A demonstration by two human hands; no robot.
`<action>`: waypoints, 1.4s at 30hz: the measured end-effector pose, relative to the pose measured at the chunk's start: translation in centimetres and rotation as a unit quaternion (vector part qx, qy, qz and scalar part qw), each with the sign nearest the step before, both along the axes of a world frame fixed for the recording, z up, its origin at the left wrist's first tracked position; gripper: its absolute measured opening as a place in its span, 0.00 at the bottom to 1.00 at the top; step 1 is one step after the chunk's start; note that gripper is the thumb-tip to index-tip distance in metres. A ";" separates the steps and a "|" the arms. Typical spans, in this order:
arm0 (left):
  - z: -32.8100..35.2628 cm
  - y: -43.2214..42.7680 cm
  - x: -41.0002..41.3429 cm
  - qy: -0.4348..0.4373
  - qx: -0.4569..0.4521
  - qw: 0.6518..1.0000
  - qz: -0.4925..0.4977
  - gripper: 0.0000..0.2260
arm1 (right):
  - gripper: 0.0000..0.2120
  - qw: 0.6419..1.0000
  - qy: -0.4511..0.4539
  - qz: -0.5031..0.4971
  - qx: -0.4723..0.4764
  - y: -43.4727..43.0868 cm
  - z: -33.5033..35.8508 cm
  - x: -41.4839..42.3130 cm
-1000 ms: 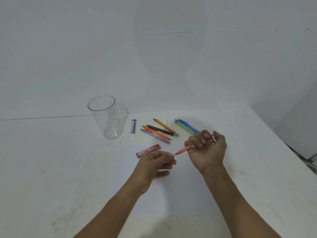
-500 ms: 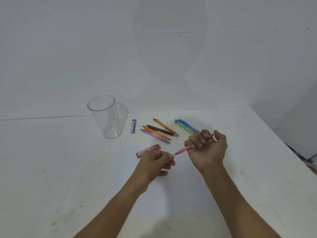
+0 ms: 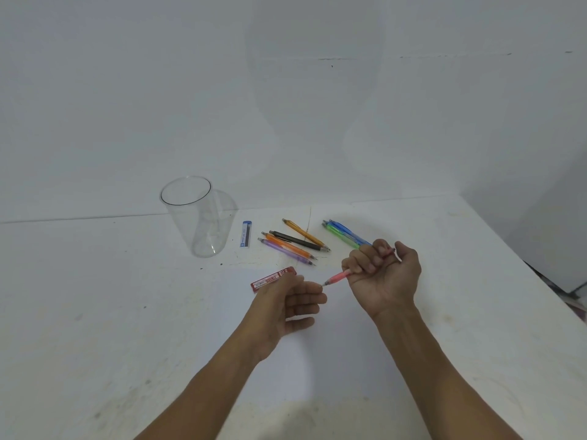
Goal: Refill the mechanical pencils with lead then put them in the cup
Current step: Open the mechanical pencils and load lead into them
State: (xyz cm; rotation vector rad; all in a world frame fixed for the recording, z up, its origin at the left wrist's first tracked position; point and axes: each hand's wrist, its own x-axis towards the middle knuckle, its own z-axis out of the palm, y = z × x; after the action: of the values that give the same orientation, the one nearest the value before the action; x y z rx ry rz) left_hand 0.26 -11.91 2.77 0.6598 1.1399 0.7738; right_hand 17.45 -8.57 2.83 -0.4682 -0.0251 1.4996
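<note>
1. Two hands work above the bench [image 3: 95, 312]: right hand [image 3: 381, 274] fingers curl round the pink pencil [image 3: 340, 276].
2. Left hand [image 3: 286, 306] fingers sit at its tip; whether they pinch anything cannot be told.
3. Cup [image 3: 198, 223] stands upright, far left.

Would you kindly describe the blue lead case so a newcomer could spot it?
Find the clear cup on the white table. Just right of its base lies the blue lead case. Its only lookalike, the red case, lies nearer the viewer.
</note>
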 end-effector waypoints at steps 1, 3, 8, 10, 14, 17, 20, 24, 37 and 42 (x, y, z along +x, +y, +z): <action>0.0 0.0 0.0 -0.008 -0.004 1.000 -0.002 0.18 | 0.21 1.000 0.001 0.000 -0.001 0.0 0.0 0.0; 0.1 -0.1 -0.1 -0.015 -0.007 1.000 -0.004 0.17 | 0.21 1.000 0.001 0.005 -0.002 0.0 0.0 0.0; 0.1 0.0 0.0 0.040 0.036 0.998 -0.014 0.07 | 0.20 1.000 -0.006 0.015 0.001 0.0 0.0 -0.1; 0.1 0.0 0.2 0.068 0.057 0.996 -0.021 0.06 | 0.21 1.000 -0.015 0.021 0.002 0.0 0.1 0.0; 0.0 0.0 0.4 0.085 0.066 0.994 -0.013 0.06 | 0.24 0.998 -0.020 0.054 0.003 0.0 0.1 0.0; 0.0 0.1 0.6 0.105 0.077 0.992 -0.004 0.06 | 0.26 0.997 0.004 0.078 -0.010 -0.1 0.3 -0.2; 0.0 -0.1 0.9 0.113 0.084 0.990 -0.013 0.06 | 0.25 0.997 -0.011 0.076 -0.027 -0.1 0.5 -0.4; -0.1 -0.4 1.1 0.110 0.078 0.991 -0.023 0.06 | 0.24 0.999 -0.021 0.039 -0.028 0.0 0.5 -0.7; 0.4 -0.6 0.7 -0.025 -0.006 1.000 -0.006 0.15 | 0.24 0.999 0.013 0.027 -0.016 -0.4 0.3 -0.1; 0.2 -0.6 0.5 -0.031 -0.003 0.999 -0.009 0.16 | 0.23 1.000 0.014 0.026 -0.011 -0.4 0.1 -0.1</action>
State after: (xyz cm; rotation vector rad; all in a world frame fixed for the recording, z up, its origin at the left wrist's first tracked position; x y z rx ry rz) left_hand 0.80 -12.51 3.01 0.6371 1.0783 0.7707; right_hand 17.32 -9.00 2.94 -0.4681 0.0007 1.5586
